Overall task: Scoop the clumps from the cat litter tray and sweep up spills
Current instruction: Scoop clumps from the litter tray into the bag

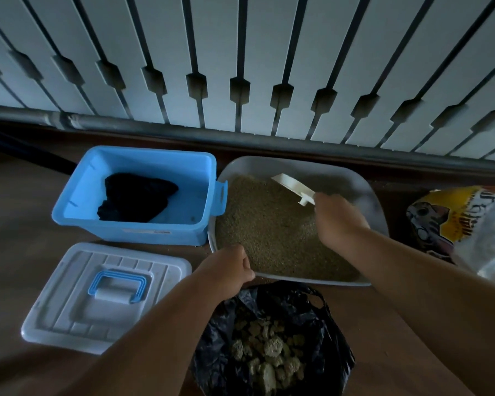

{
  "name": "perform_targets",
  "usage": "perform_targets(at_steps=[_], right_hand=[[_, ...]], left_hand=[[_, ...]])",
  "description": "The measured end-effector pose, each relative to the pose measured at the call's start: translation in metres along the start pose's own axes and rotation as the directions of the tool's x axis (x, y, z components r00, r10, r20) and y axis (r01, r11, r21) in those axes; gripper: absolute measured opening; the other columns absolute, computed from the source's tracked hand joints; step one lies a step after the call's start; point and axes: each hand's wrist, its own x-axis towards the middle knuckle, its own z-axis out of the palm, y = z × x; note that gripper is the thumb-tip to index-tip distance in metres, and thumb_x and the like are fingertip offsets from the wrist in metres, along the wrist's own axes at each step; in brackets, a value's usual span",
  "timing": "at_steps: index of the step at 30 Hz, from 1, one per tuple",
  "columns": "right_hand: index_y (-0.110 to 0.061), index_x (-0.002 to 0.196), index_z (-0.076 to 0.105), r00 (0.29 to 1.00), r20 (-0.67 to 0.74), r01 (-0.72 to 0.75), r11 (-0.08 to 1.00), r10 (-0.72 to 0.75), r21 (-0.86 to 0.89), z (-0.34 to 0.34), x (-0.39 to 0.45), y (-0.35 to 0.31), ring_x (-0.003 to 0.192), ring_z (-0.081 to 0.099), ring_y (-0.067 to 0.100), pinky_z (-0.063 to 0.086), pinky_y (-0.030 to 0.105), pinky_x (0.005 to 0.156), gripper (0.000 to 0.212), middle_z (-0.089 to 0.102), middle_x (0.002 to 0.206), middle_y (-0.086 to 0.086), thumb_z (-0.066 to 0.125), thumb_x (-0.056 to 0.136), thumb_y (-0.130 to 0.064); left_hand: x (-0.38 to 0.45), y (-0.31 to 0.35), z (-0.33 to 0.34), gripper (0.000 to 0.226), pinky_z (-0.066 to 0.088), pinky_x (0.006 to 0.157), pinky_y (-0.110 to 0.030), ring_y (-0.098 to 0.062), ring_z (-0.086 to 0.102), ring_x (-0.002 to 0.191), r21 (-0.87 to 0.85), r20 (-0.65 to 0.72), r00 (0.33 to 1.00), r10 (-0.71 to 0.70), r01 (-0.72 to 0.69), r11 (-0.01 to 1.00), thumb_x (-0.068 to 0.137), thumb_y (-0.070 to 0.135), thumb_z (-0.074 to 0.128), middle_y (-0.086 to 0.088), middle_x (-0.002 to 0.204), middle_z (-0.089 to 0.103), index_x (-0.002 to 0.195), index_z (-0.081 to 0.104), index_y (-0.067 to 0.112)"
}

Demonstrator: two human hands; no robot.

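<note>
Fingers, right: curled tight round the handle of one white scoop (293, 187); right hand (337, 221) is over the right half of the tray, knuckles up.
Fingers, left: folded into a fist over the near-left rim of the litter tray (375, 207); left hand (229, 270) grips that rim, thumb side on the inner edge.
Hands: 2, both bare, forearms coming in from the bottom of view.
Tray: 1, pale grey, rounded corners, on a brown floor (397, 324), far side near the base of a slatted white wall (240, 52).
Litter (269, 230): tan granules cover most of the tray bed; surface looks even, no clumps discernible in it.
Scoop: 1, its head lies over the far part of the litter, tilted; cannot tell whether it touches the granules.
Waste bag (326, 338): 1, black plastic, open, just in front of the tray's near edge, between the forearms.
Clumps (269, 352): many pale lumps piled inside the bag; too jumbled to count.
Bin (137, 195): 1, blue, open, touching the tray's left side; one dark cloth-like item (137, 197) inside.
Lid (106, 295): 1, white with blue handle, flat on the floor in front of the bin.
Litter sack (463, 227): 1, yellow and white printed, right of the tray, partly cut off by the frame.
Spills: scattered grains on the floor near the tray's near edge and to the right of the bag.
</note>
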Motion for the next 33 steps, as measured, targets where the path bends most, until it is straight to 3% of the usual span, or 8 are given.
perform_targets(at_steps=[3, 10, 14, 16, 19, 25, 29, 33], right_hand=[[-0.013, 0.129, 0.058, 0.999, 0.007, 0.041, 0.998, -0.041, -0.041, 0.002, 0.008, -0.017, 0.088, 0.061, 0.023, 0.050, 0.034, 0.069, 0.031, 0.060, 0.105, 0.010, 0.044, 0.101, -0.015], [-0.014, 0.138, 0.054, 0.936, 0.150, 0.340, 0.927, -0.317, -0.158, -0.001, -0.001, -0.078, 0.088, 0.057, 0.025, 0.041, 0.034, 0.066, 0.041, 0.057, 0.118, 0.012, 0.041, 0.099, -0.011], [-0.026, 0.134, 0.059, 0.880, 0.207, 0.469, 0.850, -0.427, -0.239, -0.022, -0.015, -0.051, 0.064, 0.043, 0.009, 0.030, 0.027, 0.050, 0.040, 0.043, 0.082, -0.007, 0.044, 0.098, -0.014], [-0.032, 0.131, 0.060, 0.863, 0.243, 0.497, 0.826, -0.442, -0.264, -0.033, -0.025, -0.036, 0.065, 0.045, 0.007, 0.036, 0.026, 0.053, 0.039, 0.043, 0.078, -0.012, 0.045, 0.099, -0.017], [-0.034, 0.123, 0.065, 0.889, 0.254, 0.438, 0.870, -0.381, -0.226, -0.052, -0.033, -0.011, 0.078, 0.058, 0.007, 0.050, 0.027, 0.069, 0.033, 0.063, 0.089, -0.012, 0.048, 0.099, -0.020], [-0.035, 0.106, 0.069, 0.964, 0.143, 0.220, 0.974, -0.226, 0.055, -0.068, -0.037, 0.031, 0.073, 0.058, 0.008, 0.041, 0.029, 0.061, 0.021, 0.064, 0.080, -0.009, 0.049, 0.102, -0.032], [-0.032, 0.101, 0.069, 0.995, 0.027, 0.093, 0.996, -0.093, 0.010, -0.064, -0.029, 0.049, 0.080, 0.059, 0.012, 0.051, 0.035, 0.071, 0.021, 0.064, 0.087, -0.007, 0.049, 0.100, -0.040], [-0.025, 0.090, 0.074, 0.996, 0.084, 0.043, 0.999, -0.041, -0.024, -0.068, -0.023, 0.058, 0.077, 0.061, 0.017, 0.047, 0.033, 0.066, 0.028, 0.066, 0.082, -0.002, 0.051, 0.101, -0.037]], left_hand=[[0.001, -0.001, 0.000, 0.012, 0.047, 0.075, -0.032, -0.015, 0.060, 0.088, -0.011, 0.006, 1.000, 0.009, -0.009, 1.000, 0.093, 0.034, 0.064, 0.005, 0.091, 0.062, 0.092, 0.056, 0.024], [0.004, 0.003, -0.001, 0.015, 0.040, 0.069, -0.030, -0.020, 0.060, 0.093, -0.014, 0.022, 1.000, -0.011, 0.011, 1.000, 0.094, 0.031, 0.064, -0.003, 0.100, 0.064, 0.099, 0.058, 0.018], [0.004, 0.002, -0.002, 0.014, 0.041, 0.069, -0.030, -0.019, 0.060, 0.091, -0.002, 0.044, 0.999, -0.016, 0.017, 1.000, 0.095, 0.031, 0.063, -0.001, 0.096, 0.062, 0.100, 0.058, 0.018], [0.002, 0.002, -0.002, 0.014, 0.043, 0.070, -0.031, -0.018, 0.060, 0.090, -0.005, 0.040, 0.999, -0.013, 0.013, 1.000, 0.095, 0.031, 0.062, -0.001, 0.095, 0.062, 0.100, 0.058, 0.019], [0.000, 0.003, 0.000, 0.012, 0.043, 0.070, -0.031, -0.018, 0.060, 0.090, 0.012, 0.020, 1.000, -0.007, 0.007, 1.000, 0.096, 0.031, 0.061, 0.000, 0.096, 0.063, 0.099, 0.058, 0.020], [-0.004, 0.004, 0.001, 0.013, 0.043, 0.069, -0.031, -0.017, 0.059, 0.088, 0.027, -0.016, 0.999, -0.032, 0.032, 0.999, 0.096, 0.034, 0.062, 0.003, 0.092, 0.060, 0.097, 0.056, 0.023], [-0.005, 0.007, 0.002, 0.015, 0.046, 0.072, -0.031, -0.017, 0.061, 0.091, 0.060, -0.057, 0.996, -0.062, 0.066, 0.996, 0.094, 0.036, 0.062, 0.003, 0.096, 0.063, 0.100, 0.058, 0.023], [-0.008, 0.012, 0.001, 0.020, 0.049, 0.077, -0.034, -0.019, 0.061, 0.094, 0.095, -0.088, 0.993, -0.083, 0.091, 0.991, 0.094, 0.041, 0.061, 0.002, 0.097, 0.063, 0.102, 0.058, 0.022]])
